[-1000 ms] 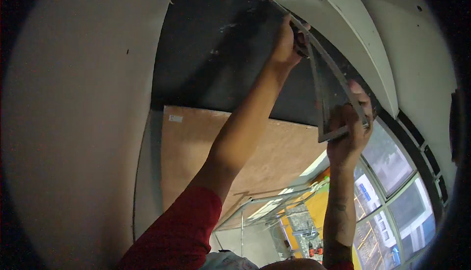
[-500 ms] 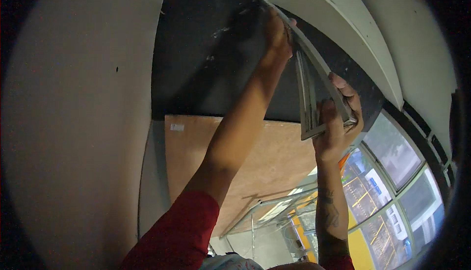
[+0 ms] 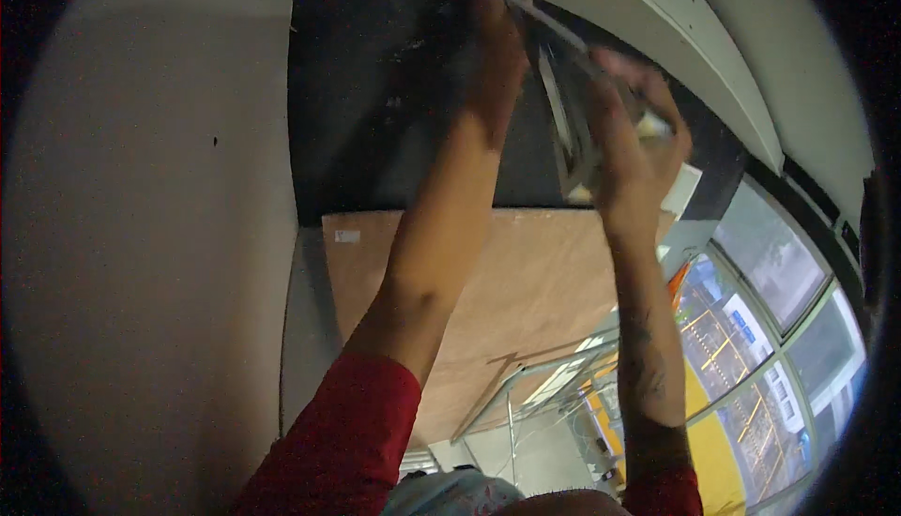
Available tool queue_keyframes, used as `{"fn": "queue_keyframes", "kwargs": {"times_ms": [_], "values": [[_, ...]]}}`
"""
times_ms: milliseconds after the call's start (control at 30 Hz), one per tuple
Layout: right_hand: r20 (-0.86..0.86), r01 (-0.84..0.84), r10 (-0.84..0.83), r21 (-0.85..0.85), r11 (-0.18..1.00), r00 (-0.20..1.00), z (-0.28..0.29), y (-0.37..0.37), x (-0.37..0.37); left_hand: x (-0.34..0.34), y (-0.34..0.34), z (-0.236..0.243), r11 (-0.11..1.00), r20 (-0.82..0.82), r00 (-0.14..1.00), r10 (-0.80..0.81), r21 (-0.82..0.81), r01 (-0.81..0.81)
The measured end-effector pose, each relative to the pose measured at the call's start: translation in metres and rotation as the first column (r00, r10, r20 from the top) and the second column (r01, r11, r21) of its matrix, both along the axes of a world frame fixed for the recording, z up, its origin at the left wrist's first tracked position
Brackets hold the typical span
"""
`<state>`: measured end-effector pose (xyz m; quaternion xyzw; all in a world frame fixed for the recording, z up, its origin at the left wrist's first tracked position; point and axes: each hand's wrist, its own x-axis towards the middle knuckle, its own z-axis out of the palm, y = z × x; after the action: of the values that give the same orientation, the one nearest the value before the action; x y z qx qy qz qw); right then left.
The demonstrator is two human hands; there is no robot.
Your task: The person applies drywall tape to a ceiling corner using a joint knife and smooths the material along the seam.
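A long, pale grey frame (image 3: 556,108) with narrow bars is held up against the dark panel, beside the pale curved surface. Its exact kind is hard to make out through the blur. My left hand (image 3: 502,33) reaches up to the frame's far end, closed at its edge, with the fingertips partly hidden. Nearer to me, my right hand (image 3: 643,117) is curled round the other end, thumb and fingers on either side of its long edge. Pale bits of the frame show between the right fingers and below the palm.
The dark panel (image 3: 366,94) lies behind my hands, with a plain wall (image 3: 160,235) to the left. Below it stands a brown board (image 3: 535,272). Metal tubing (image 3: 511,403) rises lower down, and windows (image 3: 760,263) fill the right side.
Both hands and the frame have moved up and a little left in view. My right hand has come nearer the left, and the frame is now blurred by motion.
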<state>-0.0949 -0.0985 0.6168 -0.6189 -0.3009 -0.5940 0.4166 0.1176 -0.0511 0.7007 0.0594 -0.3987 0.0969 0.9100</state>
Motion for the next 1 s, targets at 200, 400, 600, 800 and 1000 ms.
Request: {"fn": "queue_keyframes", "kwargs": {"times_ms": [200,400,600,800,1000], "values": [[-0.130,-0.154,0.144,-0.071,0.986,0.981,0.040,-0.011,-0.020,-0.003,0.014,0.000,0.858,0.235,0.844,0.483,0.067,-0.510],[-0.116,-0.112,0.097,-0.131,0.985,0.988,-0.016,-0.036,-0.021,-0.037,0.002,-0.029,0.997,-0.155,0.988,0.016,0.075,-0.004],[-0.060,-0.159,0.153,-0.103,0.982,0.986,-0.012,-0.029,-0.016,-0.013,0.003,-0.015,0.986,0.079,0.984,0.158,0.031,-0.161],[-0.082,-0.126,0.126,0.015,0.992,0.989,0.003,-0.020,-0.002,0.001,0.004,0.005,0.999,-0.034,0.999,-0.036,-0.026,0.035],[0.028,-0.171,0.172,-0.033,0.985,0.985,-0.010,-0.024,0.002,-0.014,0.009,-0.004,0.975,-0.011,0.987,0.160,0.161,-0.156]]}}
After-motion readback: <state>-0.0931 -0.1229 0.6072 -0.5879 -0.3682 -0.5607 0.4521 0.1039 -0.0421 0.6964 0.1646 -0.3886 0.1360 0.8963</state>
